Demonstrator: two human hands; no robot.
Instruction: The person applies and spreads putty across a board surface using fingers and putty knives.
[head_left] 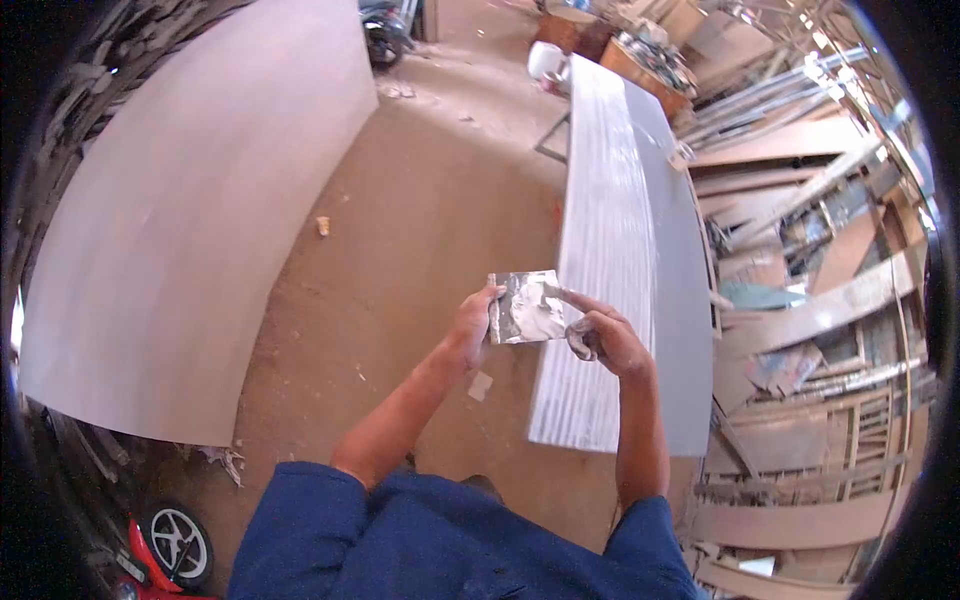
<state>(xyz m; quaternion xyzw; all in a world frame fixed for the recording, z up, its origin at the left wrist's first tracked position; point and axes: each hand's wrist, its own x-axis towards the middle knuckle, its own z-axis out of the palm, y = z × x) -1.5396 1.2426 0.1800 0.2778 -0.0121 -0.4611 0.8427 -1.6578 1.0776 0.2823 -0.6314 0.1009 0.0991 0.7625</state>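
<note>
My left hand point(474, 324) is closed on the left edge of a small square plate point(506, 326), its thumb on top. A thick smear of white paste point(536, 306) covers much of the plate, with dark metal-like surface showing at the left. My right hand point(608, 338) is at the plate's right side, index finger stretched out to the paste and the other fingers loosely bent. Pale smudges mark those fingers, and I see no tool in them. Just beyond the right hand lies a long grey panel point(680, 300) with a white streaked band point(610, 200) along its left side.
A large pale board point(200, 200) stands on the left. Scrap wood point(800, 440) and planks fill the right side. At the back are a white bucket point(546, 62) and a round bin point(645, 75). A red-trimmed wheel point(178, 545) is at lower left.
</note>
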